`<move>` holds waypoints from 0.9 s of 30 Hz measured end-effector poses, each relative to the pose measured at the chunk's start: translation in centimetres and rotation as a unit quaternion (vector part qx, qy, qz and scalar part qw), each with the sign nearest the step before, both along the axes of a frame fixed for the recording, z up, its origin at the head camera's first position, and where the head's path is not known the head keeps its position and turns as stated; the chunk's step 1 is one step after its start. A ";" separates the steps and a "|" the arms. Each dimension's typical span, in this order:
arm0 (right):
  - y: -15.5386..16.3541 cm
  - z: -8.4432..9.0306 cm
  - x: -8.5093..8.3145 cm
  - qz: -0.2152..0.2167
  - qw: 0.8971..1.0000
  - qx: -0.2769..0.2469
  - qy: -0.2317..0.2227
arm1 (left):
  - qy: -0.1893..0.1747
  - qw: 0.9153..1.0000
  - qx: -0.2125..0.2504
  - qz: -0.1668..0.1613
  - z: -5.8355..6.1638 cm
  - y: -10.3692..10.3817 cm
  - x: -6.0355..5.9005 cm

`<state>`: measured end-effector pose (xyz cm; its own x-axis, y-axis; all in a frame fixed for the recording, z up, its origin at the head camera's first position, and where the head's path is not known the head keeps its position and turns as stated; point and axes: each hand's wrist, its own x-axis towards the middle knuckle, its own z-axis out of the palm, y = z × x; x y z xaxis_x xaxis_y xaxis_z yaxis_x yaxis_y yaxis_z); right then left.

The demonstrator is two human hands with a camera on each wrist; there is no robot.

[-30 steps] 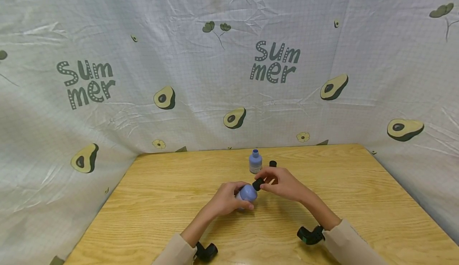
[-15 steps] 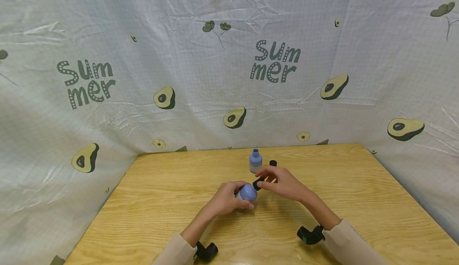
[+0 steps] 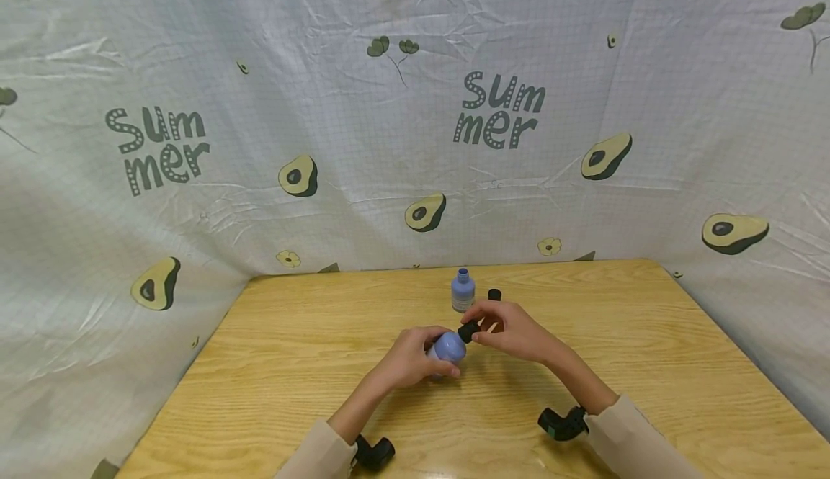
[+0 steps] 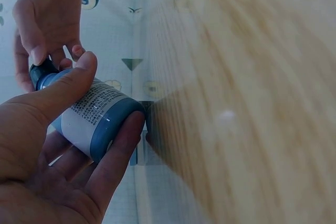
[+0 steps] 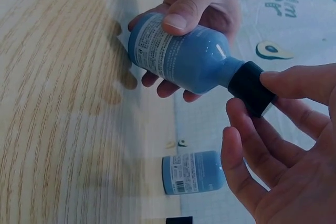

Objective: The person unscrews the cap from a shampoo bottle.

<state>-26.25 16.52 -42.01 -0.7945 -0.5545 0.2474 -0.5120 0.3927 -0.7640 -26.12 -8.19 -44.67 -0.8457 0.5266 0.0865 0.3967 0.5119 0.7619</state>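
Note:
My left hand [image 3: 408, 359] grips a blue bottle [image 5: 184, 56] with a white printed label, thumb on one side and fingers round the other. The bottle is tilted, its neck pointing towards my right hand [image 3: 512, 331]. A black cap [image 5: 252, 88] sits at the bottle's neck, and the thumb and fingers of the right hand pinch it. How far the cap is threaded on, I cannot tell. In the left wrist view the bottle's base faces the table side, with the cap partly hidden behind the left thumb.
A second blue bottle [image 3: 463, 292] stands upright and uncapped on the wooden table [image 3: 311, 335], behind the hands. Just right of it is another black cap [image 3: 495, 294], partly hidden by the right hand. A printed sheet [image 3: 363, 126] hangs behind the table.
The left hand and bottle stay almost still. The right fingers have shifted slightly on the black cap, which remains at the bottle's neck.

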 end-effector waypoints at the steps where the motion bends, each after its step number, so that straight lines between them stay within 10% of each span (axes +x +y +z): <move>1: 0.0 0.0 0.0 0.001 1.000 -0.002 -0.001 | 0.000 1.000 0.001 0.000 0.0 0.0 0.0; 27: 0.0 -0.2 -0.2 -0.012 0.999 0.011 -0.033 | 0.001 1.000 0.006 -0.004 0.0 -0.1 -0.1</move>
